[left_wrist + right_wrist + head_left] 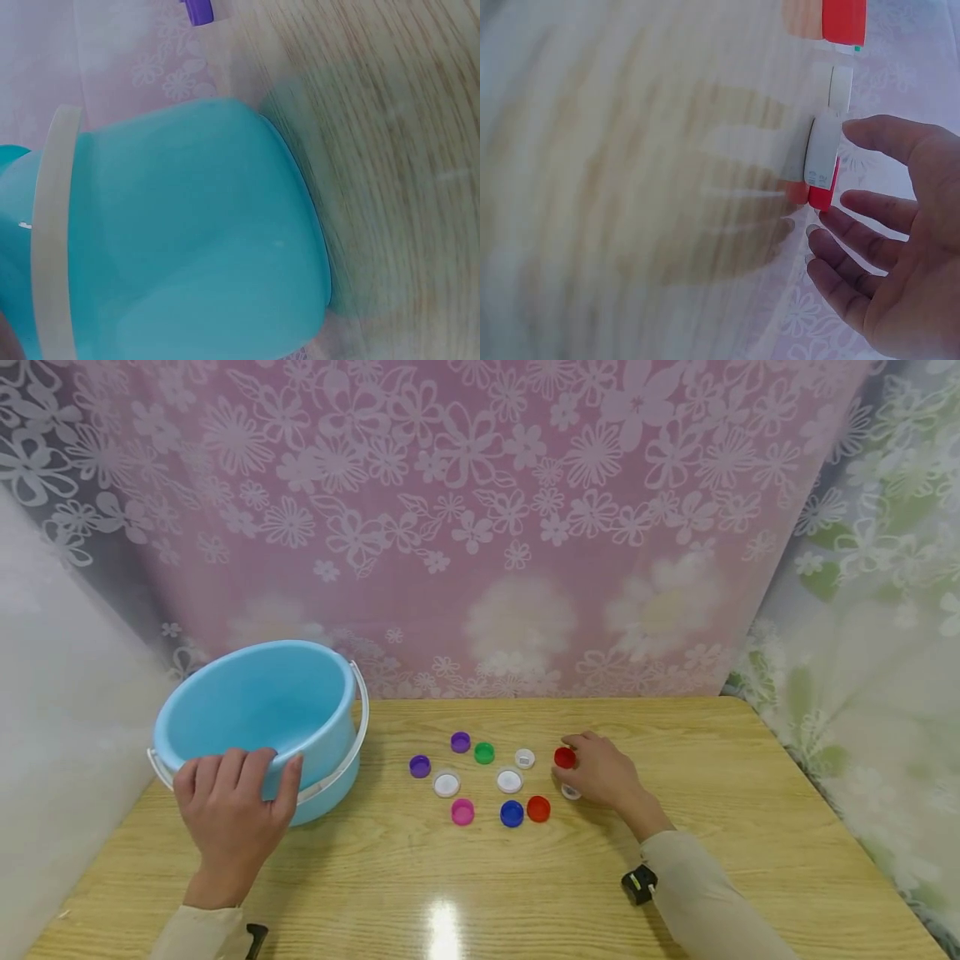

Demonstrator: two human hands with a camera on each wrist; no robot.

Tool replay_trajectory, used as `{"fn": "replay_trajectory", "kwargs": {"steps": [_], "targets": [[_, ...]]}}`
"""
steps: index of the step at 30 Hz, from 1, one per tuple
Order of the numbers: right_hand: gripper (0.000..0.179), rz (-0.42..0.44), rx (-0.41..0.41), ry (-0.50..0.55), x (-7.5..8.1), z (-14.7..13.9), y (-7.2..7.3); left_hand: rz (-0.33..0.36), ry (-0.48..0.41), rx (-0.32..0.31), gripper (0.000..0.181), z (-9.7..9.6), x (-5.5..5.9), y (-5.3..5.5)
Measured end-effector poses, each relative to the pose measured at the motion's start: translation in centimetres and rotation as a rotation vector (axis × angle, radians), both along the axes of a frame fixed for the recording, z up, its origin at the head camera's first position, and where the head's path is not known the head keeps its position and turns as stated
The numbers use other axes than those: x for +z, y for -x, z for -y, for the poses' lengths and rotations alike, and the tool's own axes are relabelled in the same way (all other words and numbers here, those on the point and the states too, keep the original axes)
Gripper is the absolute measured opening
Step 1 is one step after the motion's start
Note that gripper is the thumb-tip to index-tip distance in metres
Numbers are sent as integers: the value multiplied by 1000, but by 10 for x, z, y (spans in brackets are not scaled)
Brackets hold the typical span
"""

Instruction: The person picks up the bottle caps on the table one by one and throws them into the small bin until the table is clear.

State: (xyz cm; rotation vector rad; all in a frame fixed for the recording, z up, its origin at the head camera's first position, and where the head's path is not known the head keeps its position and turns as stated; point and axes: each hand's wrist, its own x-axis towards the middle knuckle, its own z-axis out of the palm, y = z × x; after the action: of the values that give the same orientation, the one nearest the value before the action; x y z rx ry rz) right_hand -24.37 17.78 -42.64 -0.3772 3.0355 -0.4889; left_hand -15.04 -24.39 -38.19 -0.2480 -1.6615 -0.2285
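We see a red cap [564,757] on the wooden worktop [750,793], at the right edge of a loose ring of caps. Our right hand [603,777] rests over it, fingertips [832,225] touching it, the grip spread and relaxed, not pinching. A white cap [571,792] lies just under that hand. Our left hand [232,810] curls its grip over the near rim of the blue bucket [255,710], well apart on the left.
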Motion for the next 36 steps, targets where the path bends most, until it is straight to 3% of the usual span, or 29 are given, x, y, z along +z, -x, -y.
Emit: {"fn": "replay_trajectory", "kwargs": {"steps": [10,21,36], "targets": [[50,36,-36,40,-1,-1,2,2,-1,3,45,-1,0,0],[40,39,-19,6,1,1,2,-2,-1,-4,46,0,1,0],[40,59,-25,9,2,1,4,-21,1,-10,46,-1,1,0]]}}
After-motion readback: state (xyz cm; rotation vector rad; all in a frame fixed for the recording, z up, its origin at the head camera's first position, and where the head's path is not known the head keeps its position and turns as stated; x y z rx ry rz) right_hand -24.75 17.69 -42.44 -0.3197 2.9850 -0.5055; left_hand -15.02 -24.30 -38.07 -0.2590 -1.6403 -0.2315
